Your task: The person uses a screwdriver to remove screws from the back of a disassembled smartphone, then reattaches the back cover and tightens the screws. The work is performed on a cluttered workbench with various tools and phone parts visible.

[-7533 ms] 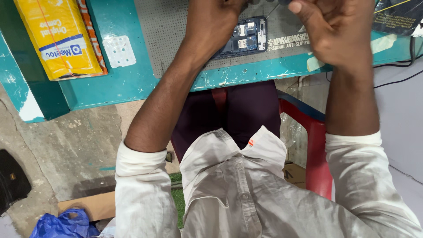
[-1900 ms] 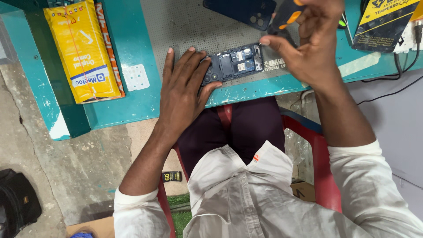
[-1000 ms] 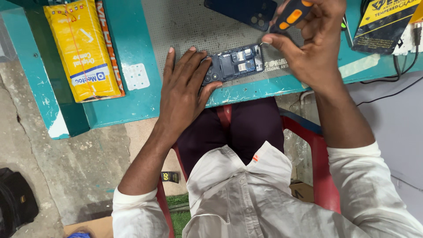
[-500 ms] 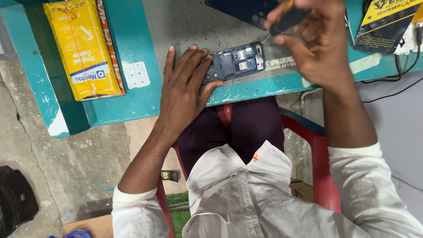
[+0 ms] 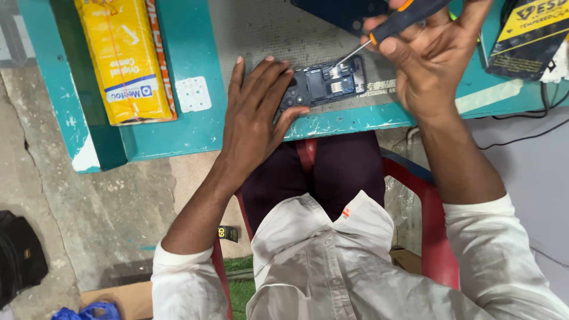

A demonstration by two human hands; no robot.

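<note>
An opened phone (image 5: 323, 86) lies flat near the front edge of the teal desk (image 5: 189, 127), just above the middle of the frame, its back cover off so that dark inner plates, a small metal card tray and a round camera ring at its left end show. The left hand (image 5: 255, 112) lies flat on the desk with fingers spread and open, its fingertips pressing on the phone's left end. The right hand (image 5: 435, 65), in the upper right, has its grip closed around a screwdriver (image 5: 391, 26) with a black and orange handle; the thin metal shaft slants down and left, its tip touching the phone's upper right part.

The screw under the tip is too small to make out, and the screwdriver's handle end is cut off by the top edge. A dark blue cover (image 5: 341, 12) beyond the phone is also cut off there.

A yellow packet (image 5: 124, 59) lies at the upper left, with a small white blister sheet (image 5: 193, 93) beside it. A black and yellow packet (image 5: 527, 35) sits at the upper right. A red chair (image 5: 435, 237) shows below.
</note>
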